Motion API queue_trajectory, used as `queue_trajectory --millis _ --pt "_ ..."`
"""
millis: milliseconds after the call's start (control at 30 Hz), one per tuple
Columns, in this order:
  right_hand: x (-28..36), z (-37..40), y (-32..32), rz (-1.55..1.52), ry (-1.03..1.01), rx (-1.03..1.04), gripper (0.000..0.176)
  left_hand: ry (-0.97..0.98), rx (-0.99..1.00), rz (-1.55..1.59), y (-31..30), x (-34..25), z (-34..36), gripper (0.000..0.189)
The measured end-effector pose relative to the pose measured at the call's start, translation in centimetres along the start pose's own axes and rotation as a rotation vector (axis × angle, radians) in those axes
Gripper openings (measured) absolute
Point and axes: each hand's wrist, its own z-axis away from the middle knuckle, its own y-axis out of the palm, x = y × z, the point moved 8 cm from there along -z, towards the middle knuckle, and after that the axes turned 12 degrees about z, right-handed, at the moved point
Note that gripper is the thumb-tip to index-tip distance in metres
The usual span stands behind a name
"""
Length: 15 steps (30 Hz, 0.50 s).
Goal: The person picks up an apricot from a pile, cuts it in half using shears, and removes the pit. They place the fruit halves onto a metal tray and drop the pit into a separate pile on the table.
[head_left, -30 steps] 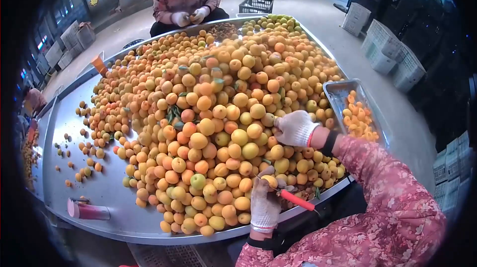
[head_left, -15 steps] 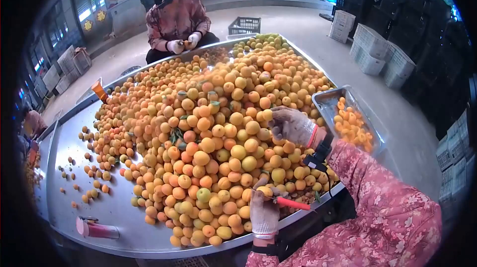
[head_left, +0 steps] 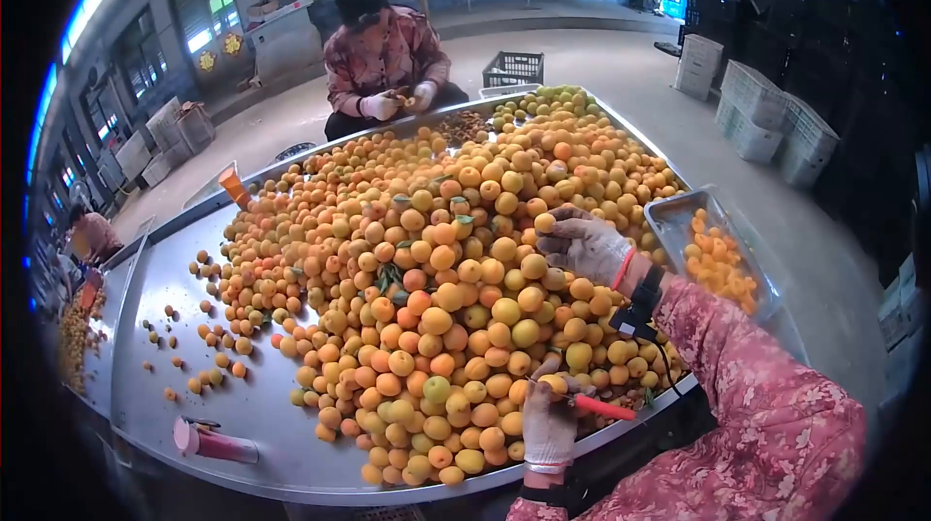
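A large heap of orange and yellow apricots covers much of the metal table. Over the heap's right side, my gloved right hand has its fingertips closed on one apricot. My left hand, also gloved, is lower down at the near edge. It is closed around an apricot and a thin tool whose red handle points right. The tool's tip is hard to make out.
A metal tray of orange fruit pieces rests at the table's right edge. Across the table a seated person handles fruit. A pink cup lies near the front left. Crates stand behind on the right.
The whole view has shifted, so the table and heap appear farther right. Both hands keep hold of their apricots, with little movement over the heap. The person opposite has moved their hands slightly.
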Motion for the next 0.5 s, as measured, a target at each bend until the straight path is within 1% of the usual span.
queue_trajectory --millis 67,133,200,333,400,433,500 --pt "0.3 -0.6 0.1 0.021 0.014 -0.037 0.025 -0.016 0.015 0.032 -0.4 0.2 -0.1 0.05" --pt "0.6 -1.2 0.7 0.018 0.013 -0.019 0.024 -0.012 0.044 0.048 0.5 0.1 -0.1 0.049" --pt "0.7 -1.9 1.5 0.012 0.017 0.011 0.023 -0.022 -0.029 0.023 0.8 0.0 0.4 0.047" --pt "0.7 -2.8 1.9 0.017 0.004 -0.042 0.023 -0.013 -0.03 0.012 0.1 -0.1 0.1 0.048" --pt "0.5 -3.7 2.2 0.054 -0.012 -0.073 0.023 -0.052 0.006 0.034 0.1 0.1 0.1 0.05" --pt "0.6 -3.9 2.4 0.053 -0.035 -0.094 0.023 -0.015 0.002 0.019 0.3 0.0 0.2 0.052" --pt "0.0 -4.7 1.8 0.044 -0.065 -0.108 0.024 -0.031 -0.025 0.028 0.2 0.2 0.5 0.05"
